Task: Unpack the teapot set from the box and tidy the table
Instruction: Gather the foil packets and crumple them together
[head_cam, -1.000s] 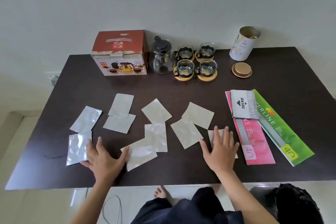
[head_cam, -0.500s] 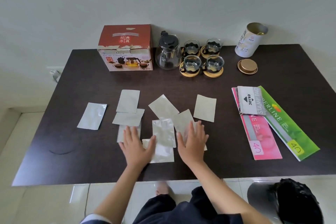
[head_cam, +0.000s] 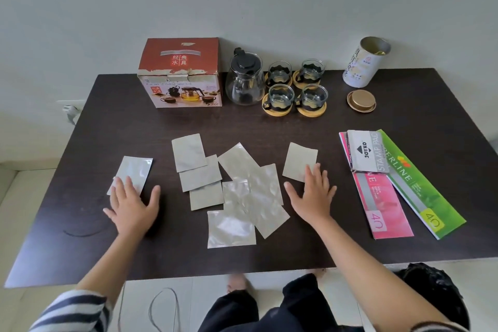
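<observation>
Fingers (head_cam: 129, 183) of the left hand (head_cam: 132, 205) lie flat on one silver packet (head_cam: 134, 170), the right hand (head_cam: 314, 194) flat on another (head_cam: 299, 160), so slide both gently to the pile (head_cam: 242, 191) mid-desk (head_cam: 269, 127), teapot (head_cam: 244, 81) standing beside its box (head_cam: 180, 73)

The person wears a top with dark blue and white striped sleeves (head_cam: 72, 310), pushed up above the bare forearms, and dark trousers (head_cam: 269, 310). The feet (head_cam: 237, 281) are bare.
</observation>
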